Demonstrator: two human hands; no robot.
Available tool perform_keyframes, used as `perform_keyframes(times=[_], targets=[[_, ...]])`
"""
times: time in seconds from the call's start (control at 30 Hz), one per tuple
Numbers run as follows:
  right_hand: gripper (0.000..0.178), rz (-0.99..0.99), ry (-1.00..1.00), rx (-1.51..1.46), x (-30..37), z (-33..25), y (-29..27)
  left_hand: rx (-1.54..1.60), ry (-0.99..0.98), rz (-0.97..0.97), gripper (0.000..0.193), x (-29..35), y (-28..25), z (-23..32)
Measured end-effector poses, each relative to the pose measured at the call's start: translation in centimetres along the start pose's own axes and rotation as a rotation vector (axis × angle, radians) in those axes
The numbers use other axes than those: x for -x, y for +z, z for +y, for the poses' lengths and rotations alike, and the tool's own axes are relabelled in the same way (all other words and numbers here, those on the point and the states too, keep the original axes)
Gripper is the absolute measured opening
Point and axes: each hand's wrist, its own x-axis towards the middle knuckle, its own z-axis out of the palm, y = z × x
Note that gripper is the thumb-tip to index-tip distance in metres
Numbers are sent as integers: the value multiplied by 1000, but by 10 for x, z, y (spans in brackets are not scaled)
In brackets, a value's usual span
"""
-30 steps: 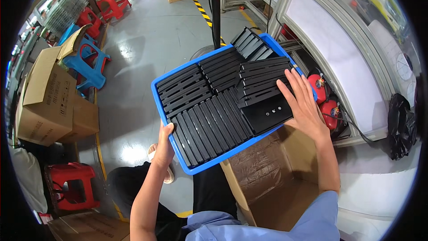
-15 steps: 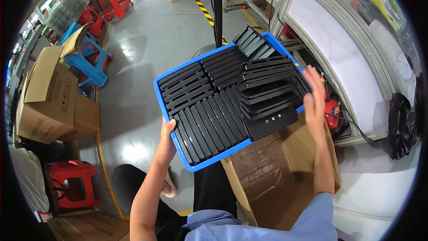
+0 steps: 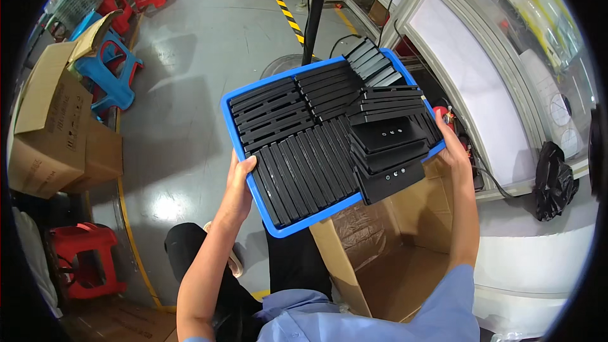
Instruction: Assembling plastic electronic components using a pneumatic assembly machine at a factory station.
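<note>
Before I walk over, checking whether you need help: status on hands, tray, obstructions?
Left hand and right hand holding blue tray at opposite sides. Black panels packed inside; one overhangs nearest edge. Open cardboard box partly under tray.

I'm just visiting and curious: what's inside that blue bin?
The blue bin holds rows of thin black panels, a few of them overlapping across its near rim. The bin's floor and anything beneath the top layer are covered.

Both bare forearms [image 3: 465,221] reach up from below, well apart. The left grip [image 3: 239,183] is curled closed, thumb [image 3: 247,164] on top and slanting inward, fingers mostly hidden. The right grip [image 3: 451,150] is likewise curled, its thumb pointing upward.
</note>
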Motion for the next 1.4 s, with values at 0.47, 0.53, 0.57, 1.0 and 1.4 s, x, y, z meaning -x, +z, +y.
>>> perform_keyframes(times=[0.47,0.53,0.57,1.0,1.4], targets=[[51,248,-23,-80,44,8,37,-20,-133,-162,75,-20,-19,26],[45,311,7,-127,49,2,39,6,-150,-166,76,-24,-17,26],[43,342,24,-136,54,2,41,9,-144,-173,77,-26,-19,26],[50,559,160,-135,88,2,46,-4,-253,-220,92,-21,-22,64],[47,345,221,-162,163,-66,137,-141,-383,-36,96,88,-39,224]])
